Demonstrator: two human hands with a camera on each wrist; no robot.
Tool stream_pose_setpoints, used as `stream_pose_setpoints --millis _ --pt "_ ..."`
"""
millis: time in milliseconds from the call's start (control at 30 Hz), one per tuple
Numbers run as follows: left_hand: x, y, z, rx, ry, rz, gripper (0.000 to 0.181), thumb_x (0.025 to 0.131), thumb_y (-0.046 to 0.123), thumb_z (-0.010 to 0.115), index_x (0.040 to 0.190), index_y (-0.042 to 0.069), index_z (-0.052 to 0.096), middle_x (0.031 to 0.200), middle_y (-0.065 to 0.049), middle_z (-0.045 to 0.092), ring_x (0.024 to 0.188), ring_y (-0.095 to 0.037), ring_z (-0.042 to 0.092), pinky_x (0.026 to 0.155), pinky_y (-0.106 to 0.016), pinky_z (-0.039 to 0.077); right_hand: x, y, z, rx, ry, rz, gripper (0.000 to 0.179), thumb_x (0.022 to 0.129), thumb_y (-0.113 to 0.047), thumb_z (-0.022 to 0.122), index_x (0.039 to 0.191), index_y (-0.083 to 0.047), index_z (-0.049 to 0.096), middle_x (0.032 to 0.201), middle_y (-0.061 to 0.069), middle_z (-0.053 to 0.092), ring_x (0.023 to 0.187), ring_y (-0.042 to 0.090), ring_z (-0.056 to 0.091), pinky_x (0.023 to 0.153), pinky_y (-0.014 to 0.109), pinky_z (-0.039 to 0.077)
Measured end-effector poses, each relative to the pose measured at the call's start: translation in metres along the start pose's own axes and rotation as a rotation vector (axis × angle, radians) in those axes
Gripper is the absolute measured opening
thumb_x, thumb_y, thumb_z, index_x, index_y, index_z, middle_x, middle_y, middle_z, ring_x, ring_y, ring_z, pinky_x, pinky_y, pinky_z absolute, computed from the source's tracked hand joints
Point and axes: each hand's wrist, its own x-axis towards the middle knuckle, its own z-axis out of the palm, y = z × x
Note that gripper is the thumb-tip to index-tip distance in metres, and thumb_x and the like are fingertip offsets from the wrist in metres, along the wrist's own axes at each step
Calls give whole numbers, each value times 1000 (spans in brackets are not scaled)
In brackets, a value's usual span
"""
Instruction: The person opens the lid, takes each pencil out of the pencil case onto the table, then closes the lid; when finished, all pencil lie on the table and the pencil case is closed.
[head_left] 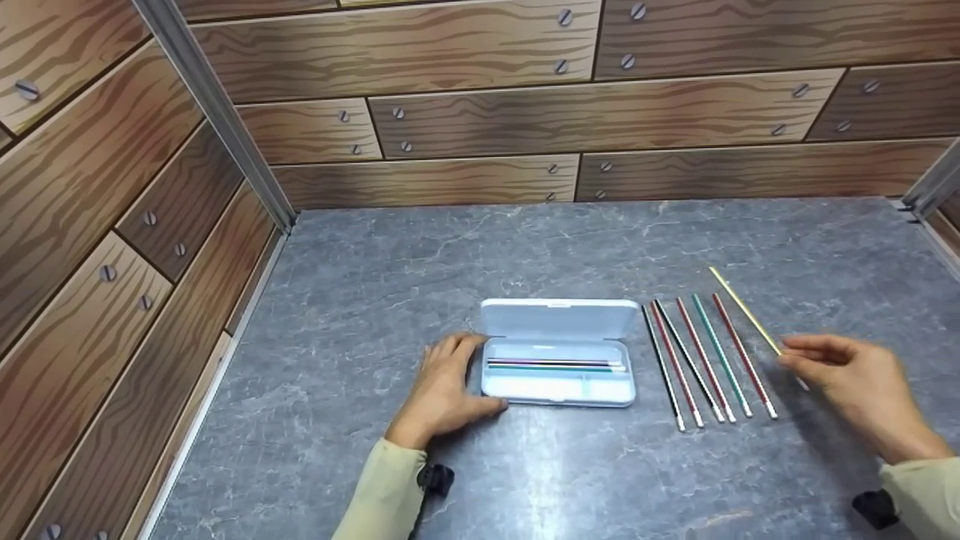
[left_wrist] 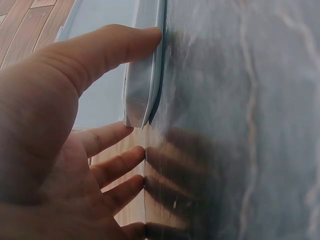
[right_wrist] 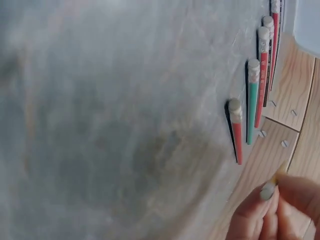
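Note:
A pale, translucent pencil case [head_left: 536,388] lies with its lid raised at the back, holding a few pencils [head_left: 551,366] along its rear compartment. My left hand [head_left: 446,394] grips its left end, thumb at the front edge and index finger near the hinge corner. In the left wrist view the thumb lies over the case wall [left_wrist: 140,95] and the other fingers spread below. My right hand [head_left: 862,379] pinches a yellow pencil [head_left: 746,311] near its eraser end, right of the pencil row. That eraser [right_wrist: 267,190] pokes out beside the fingertips in the right wrist view.
Between the case and my right hand several pencils, red, green [head_left: 721,354] and dark, lie side by side on the grey marbled table [head_left: 375,285], erasers toward me. Wood-patterned walls [head_left: 480,120] close off the back and left.

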Motion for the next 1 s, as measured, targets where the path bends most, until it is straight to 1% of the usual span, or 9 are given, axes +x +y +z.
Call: stream_pose_setpoints --millis 33,100,167,233,300,467,667,800,1000 --pt "0 0 0 0 1 1 90 78 32 100 156 12 60 160 -17 59 157 -45 49 140 -74 17 0 1 -1 -13 2 21 16 101 -15 83 106 -29 85 80 -41 70 75 -16 66 64 10 53" --pt "-1 0 -1 -1 4 10 90 78 32 100 155 11 60 159 -18 60 156 -45 50 139 -76 17 -1 3 -2 -36 1 59 11 102 -16 82 111 -18 87 78 -40 69 74 -15 65 63 11 53" --pt "-1 -1 -1 -3 7 18 90 78 32 100 155 10 60 158 -19 60 155 -45 50 138 -78 18 -2 4 -2 -60 -1 88 21 103 -18 81 119 -4 85 77 -40 70 74 -16 64 63 12 52" --pt "-2 -1 -1 -6 7 22 89 79 32 100 155 8 60 157 -19 60 155 -45 51 137 -80 18 -3 4 -2 -77 -10 110 36 103 -19 80 127 9 78 78 -38 71 74 -15 64 63 12 53" --pt "-2 -1 0 -7 6 22 89 79 32 100 154 8 60 157 -19 60 155 -45 51 137 -80 18 -4 4 -1 -85 -17 126 43 104 -18 79 131 15 73 77 -36 71 73 -15 64 63 13 53" --pt "-2 -1 0 -2 9 24 89 79 32 100 154 8 60 157 -19 61 156 -42 51 138 -79 17 -5 3 3 -137 -25 138 45 102 -16 79 132 16 72 77 -29 73 71 -13 62 61 15 52" --pt "-2 -1 0 1 -1 15 90 79 32 100 155 10 60 158 -18 60 156 -43 50 139 -77 16 -3 0 1 -241 -77 170 47 101 -22 81 132 12 74 90 -4 85 72 -7 60 61 18 49" --pt "-1 -1 0 1 5 14 91 78 31 101 156 9 59 158 -18 60 156 -43 51 139 -76 17 1 -4 -1 -307 -98 169 46 99 -28 82 128 8 78 99 9 87 77 -1 60 64 18 45" --pt "-1 -1 0 0 7 17 91 78 31 101 155 9 60 157 -19 60 155 -45 51 139 -76 17 1 -6 3 -346 -91 151 41 96 -28 84 122 5 81 96 9 86 78 7 61 63 21 43"
